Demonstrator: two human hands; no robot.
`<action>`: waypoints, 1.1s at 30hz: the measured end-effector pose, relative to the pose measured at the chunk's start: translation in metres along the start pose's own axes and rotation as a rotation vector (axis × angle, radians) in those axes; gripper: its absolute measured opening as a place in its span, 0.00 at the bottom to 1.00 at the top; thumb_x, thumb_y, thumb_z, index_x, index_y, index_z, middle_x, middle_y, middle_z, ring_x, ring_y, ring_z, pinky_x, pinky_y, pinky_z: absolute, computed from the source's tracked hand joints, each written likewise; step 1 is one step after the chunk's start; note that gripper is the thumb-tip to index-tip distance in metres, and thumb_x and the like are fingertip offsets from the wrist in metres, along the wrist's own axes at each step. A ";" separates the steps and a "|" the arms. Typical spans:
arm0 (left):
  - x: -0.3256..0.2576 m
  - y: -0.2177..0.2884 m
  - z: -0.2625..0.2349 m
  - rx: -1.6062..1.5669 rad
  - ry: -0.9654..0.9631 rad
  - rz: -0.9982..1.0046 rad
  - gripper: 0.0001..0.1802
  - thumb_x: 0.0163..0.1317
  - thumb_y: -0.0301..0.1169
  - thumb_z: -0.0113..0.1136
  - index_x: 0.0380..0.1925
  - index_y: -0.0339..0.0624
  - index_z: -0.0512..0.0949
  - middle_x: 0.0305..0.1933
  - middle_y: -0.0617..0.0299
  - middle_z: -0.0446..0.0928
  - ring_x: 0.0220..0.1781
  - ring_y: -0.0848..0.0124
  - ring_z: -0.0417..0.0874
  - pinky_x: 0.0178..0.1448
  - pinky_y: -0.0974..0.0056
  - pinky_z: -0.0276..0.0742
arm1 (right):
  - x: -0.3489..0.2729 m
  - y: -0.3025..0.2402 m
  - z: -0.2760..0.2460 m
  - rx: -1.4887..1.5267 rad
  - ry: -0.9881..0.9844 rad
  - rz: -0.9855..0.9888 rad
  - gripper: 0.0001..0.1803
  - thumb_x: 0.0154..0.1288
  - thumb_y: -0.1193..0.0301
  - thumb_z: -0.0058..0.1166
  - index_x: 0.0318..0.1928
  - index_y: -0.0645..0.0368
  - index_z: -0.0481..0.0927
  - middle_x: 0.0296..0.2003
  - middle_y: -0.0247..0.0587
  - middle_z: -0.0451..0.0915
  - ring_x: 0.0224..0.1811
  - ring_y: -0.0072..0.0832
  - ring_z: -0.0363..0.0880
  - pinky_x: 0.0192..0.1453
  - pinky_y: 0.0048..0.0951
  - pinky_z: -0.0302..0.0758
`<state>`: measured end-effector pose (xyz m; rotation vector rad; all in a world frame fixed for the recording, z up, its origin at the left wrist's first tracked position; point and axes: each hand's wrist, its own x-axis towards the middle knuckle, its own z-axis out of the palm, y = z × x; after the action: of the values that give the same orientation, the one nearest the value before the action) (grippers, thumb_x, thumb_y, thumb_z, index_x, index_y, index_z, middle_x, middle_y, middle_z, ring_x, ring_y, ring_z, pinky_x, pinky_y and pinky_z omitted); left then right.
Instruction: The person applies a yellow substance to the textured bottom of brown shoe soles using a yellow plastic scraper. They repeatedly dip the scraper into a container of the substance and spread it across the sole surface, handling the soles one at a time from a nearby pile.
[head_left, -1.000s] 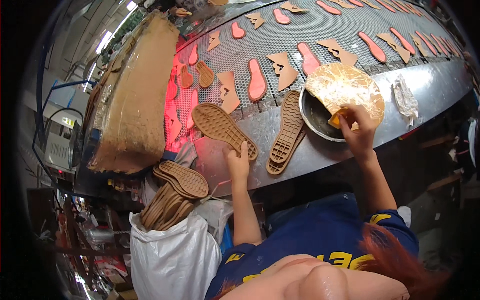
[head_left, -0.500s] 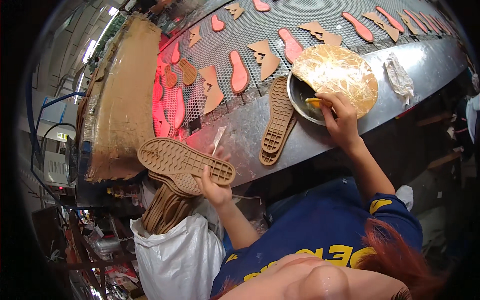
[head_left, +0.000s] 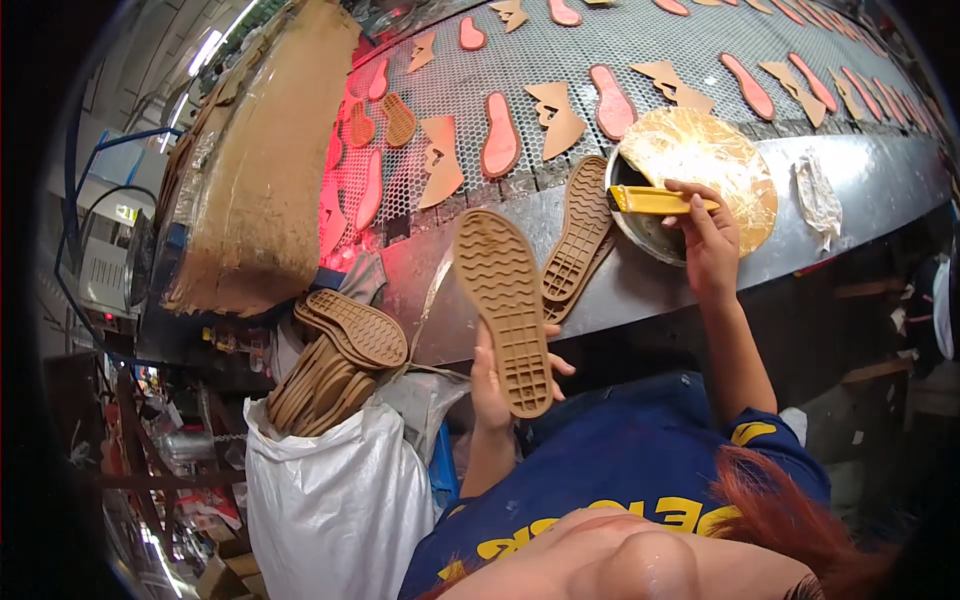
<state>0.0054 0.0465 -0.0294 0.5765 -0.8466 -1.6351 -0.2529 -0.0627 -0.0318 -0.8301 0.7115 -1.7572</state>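
Observation:
My left hand [head_left: 492, 385] grips a tan shoe sole [head_left: 500, 300] by its heel end, patterned tread facing up and toe pointing away. In my right hand [head_left: 708, 240] is a yellow-handled brush [head_left: 655, 200], its dark bristle end pointing left over the rim of a metal bowl [head_left: 660, 240]. A round, plastic-wrapped tan board [head_left: 705, 160] covers much of that bowl. Between the held sole and the bowl, two more soles [head_left: 578, 225] lie overlapped on the metal ledge. Several soles [head_left: 355, 330] fill a white sack [head_left: 335, 500] left of my left hand.
A mesh conveyor [head_left: 560, 60] beyond the metal ledge [head_left: 800, 240] carries rows of pink-topped insoles [head_left: 500, 135] and tan cut pieces [head_left: 555, 120]. Red light falls on its left end. A large worn cardboard sheet [head_left: 265, 160] stands at left. Crumpled wrapping [head_left: 818, 195] lies on the ledge at right.
My left hand has moved right and turned the sole from crosswise to nearly upright. My right hand has raised the brush out of the bowl. The whole view has shifted slightly.

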 end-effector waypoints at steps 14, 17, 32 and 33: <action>0.004 0.000 0.029 -0.077 -0.181 -0.148 0.40 0.65 0.60 0.32 0.68 0.52 0.36 0.54 0.37 0.66 0.36 0.51 0.82 0.24 0.59 0.83 | -0.052 -0.015 0.064 -0.643 -0.407 -0.725 0.15 0.72 0.65 0.40 0.42 0.66 0.72 0.45 0.55 0.76 0.46 0.38 0.77 0.52 0.33 0.72; 0.001 0.004 0.033 -0.059 -0.201 -0.166 0.42 0.64 0.62 0.32 0.68 0.53 0.35 0.54 0.38 0.66 0.37 0.53 0.82 0.24 0.61 0.83 | -0.052 -0.017 0.070 -0.677 -0.474 -0.756 0.14 0.71 0.66 0.41 0.42 0.67 0.73 0.45 0.55 0.76 0.46 0.39 0.77 0.51 0.32 0.73; -0.008 0.018 0.040 -0.001 -0.214 -0.206 0.49 0.58 0.66 0.42 0.68 0.52 0.35 0.51 0.37 0.69 0.32 0.56 0.83 0.23 0.63 0.83 | -0.053 -0.019 0.071 -0.717 -0.601 -0.756 0.12 0.71 0.70 0.41 0.42 0.67 0.73 0.46 0.56 0.76 0.46 0.40 0.78 0.49 0.32 0.75; -0.007 0.020 0.041 0.007 -0.203 -0.211 0.49 0.58 0.66 0.42 0.68 0.52 0.36 0.51 0.37 0.70 0.32 0.56 0.83 0.23 0.63 0.83 | -0.053 -0.021 0.071 -0.718 -0.620 -0.756 0.12 0.71 0.70 0.41 0.41 0.67 0.73 0.46 0.56 0.76 0.46 0.40 0.78 0.49 0.32 0.75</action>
<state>-0.0115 0.0611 0.0110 0.5245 -0.9653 -1.9077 -0.1944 -0.0119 0.0163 -2.2470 0.6328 -1.6877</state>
